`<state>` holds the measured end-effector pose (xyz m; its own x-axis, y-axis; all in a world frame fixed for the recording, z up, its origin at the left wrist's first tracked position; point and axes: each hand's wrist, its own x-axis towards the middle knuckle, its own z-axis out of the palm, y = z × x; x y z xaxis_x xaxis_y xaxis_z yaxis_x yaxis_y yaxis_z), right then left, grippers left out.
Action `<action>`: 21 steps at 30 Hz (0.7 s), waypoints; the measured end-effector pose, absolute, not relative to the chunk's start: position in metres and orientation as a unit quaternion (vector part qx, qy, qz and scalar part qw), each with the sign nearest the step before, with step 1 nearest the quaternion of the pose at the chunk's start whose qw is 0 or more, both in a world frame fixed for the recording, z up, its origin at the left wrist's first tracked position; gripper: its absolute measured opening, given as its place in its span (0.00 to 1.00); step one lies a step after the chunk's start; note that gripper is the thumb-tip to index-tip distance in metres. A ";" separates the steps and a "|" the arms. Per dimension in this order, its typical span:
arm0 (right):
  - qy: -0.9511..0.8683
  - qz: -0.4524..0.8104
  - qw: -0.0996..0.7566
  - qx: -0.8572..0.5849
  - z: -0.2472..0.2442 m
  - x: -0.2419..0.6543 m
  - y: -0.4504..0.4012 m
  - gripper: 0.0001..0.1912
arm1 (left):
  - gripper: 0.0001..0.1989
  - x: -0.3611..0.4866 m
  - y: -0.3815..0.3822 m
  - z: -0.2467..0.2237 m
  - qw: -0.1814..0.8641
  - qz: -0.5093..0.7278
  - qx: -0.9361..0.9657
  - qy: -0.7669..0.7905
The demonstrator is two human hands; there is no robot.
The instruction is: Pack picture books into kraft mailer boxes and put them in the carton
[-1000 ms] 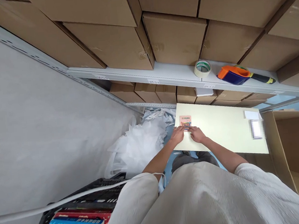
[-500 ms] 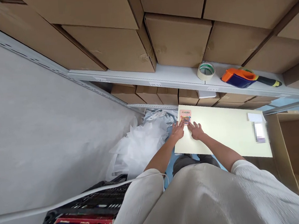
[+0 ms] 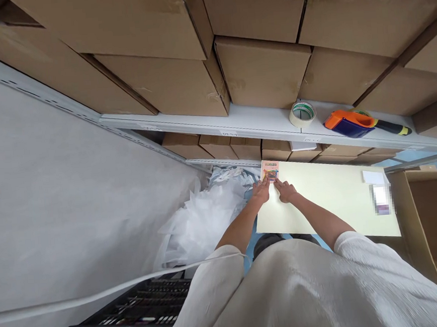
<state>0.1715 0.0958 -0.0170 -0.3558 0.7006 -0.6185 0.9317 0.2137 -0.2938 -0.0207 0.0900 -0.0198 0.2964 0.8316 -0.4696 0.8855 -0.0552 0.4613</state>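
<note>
Two hands noted, fingers spread: left hand [image 3: 260, 191] and right hand [image 3: 288, 192] are apparently steadying a small pink rectangular booklet [image 3: 270, 169] on the smooth cream tabletop [image 3: 330, 195] — centre-right.

A tape roll [image 3: 302, 114] sits beside an orange-and-blue tape dispenser [image 3: 350, 123] on the shelf [image 3: 260, 117] under cardboard boxes [image 3: 264, 71].

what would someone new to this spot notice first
Probably the bright orange and dark blue tape dispenser on the shelf, beside a roll of tape and under stacked cardboard boxes. Next, the small pink booklet at the far left corner of the pale tabletop, with the fingers of both hands on it.
</note>
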 end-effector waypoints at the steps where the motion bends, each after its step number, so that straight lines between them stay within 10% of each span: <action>1: 0.758 -0.325 0.176 0.537 -0.013 0.174 0.094 0.54 | 0.45 -0.021 0.089 -0.019 0.351 -0.037 0.725 0.592; 12: 0.698 -0.378 0.093 0.601 0.034 0.279 0.039 0.42 | 0.36 -0.023 0.041 0.003 0.241 -0.015 0.773 0.587; 21: 0.675 -0.226 -0.279 0.644 0.126 0.418 0.040 0.24 | 0.10 0.063 0.028 0.061 0.288 0.071 0.773 0.561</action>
